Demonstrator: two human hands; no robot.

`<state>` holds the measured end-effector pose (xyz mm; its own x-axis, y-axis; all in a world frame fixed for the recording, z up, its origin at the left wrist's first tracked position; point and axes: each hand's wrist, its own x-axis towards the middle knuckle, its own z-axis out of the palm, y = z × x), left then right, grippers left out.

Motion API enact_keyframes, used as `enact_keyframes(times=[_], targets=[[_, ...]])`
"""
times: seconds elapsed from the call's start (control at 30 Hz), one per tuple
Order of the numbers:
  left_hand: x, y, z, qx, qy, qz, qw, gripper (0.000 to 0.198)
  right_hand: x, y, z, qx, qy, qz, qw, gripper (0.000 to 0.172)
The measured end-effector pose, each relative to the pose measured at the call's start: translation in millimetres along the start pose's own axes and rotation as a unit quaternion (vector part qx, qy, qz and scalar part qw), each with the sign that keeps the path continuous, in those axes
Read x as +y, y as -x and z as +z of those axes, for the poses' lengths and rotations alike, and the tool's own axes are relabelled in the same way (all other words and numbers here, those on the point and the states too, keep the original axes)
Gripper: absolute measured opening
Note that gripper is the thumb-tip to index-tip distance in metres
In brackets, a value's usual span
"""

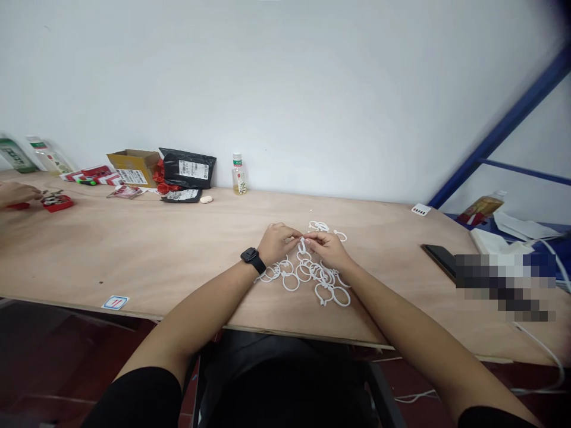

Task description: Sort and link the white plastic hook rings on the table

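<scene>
Wooden tabletop (187, 238): white rings (320, 275) lie bunched nearest. Just beyond, left hand (277, 242) and right hand (330, 248) both pinch one ring (302, 245); a loosened grip could drop it among lookalikes. Farther back, bottle (239, 178) stands near wall (312, 119).

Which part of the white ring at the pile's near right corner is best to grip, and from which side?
I would pinch the white ring by its near rim, from the table's front edge: that curve lies uncovered, seemingly flat, while other rings crowd the far side, and the right forearm is close.
</scene>
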<state>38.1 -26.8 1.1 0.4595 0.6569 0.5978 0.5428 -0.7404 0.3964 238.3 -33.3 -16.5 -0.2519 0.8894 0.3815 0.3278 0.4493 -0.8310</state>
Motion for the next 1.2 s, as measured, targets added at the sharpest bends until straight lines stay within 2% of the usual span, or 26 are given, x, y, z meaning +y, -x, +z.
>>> enact_keyframes(times=[0.17, 0.43, 0.63, 0.97, 1.1, 1.2], targets=[[-0.6, 0.3, 0.9, 0.008, -0.02, -0.009, 1.0, 0.016, -4.3, 0.8, 1.3, 0.026, 0.037, -0.021, 0.999, 0.028], [0.3, 1.5, 1.9, -0.025, -0.009, -0.003, 1.0, 0.017, -6.1, 2.2, 1.4, 0.054, 0.08, -0.053, 0.994, 0.024], [7.3, 1.5, 0.2, -0.015, -0.039, 0.002, 0.999, 0.016, -6.2, 3.2, 3.9, 0.046, 0.075, -0.055, 0.995, 0.02], [10.6, 2.3, -1.3, -0.008, -0.069, -0.004, 0.998, 0.017, -15.0, 5.0, 11.1, 0.075, 0.074, -0.042, 0.994, 0.02], [10.1, 1.6, 0.3, -0.002, -0.066, -0.007, 0.998, 0.017, -17.5, 4.2, 8.1, 0.084, 0.129, -0.073, 0.985, 0.019], [6.6, 0.9, 2.3, 0.002, -0.064, -0.009, 0.998, 0.02, -13.8, 1.7, -1.5, 0.089, 0.21, -0.119, 0.966, 0.017]])
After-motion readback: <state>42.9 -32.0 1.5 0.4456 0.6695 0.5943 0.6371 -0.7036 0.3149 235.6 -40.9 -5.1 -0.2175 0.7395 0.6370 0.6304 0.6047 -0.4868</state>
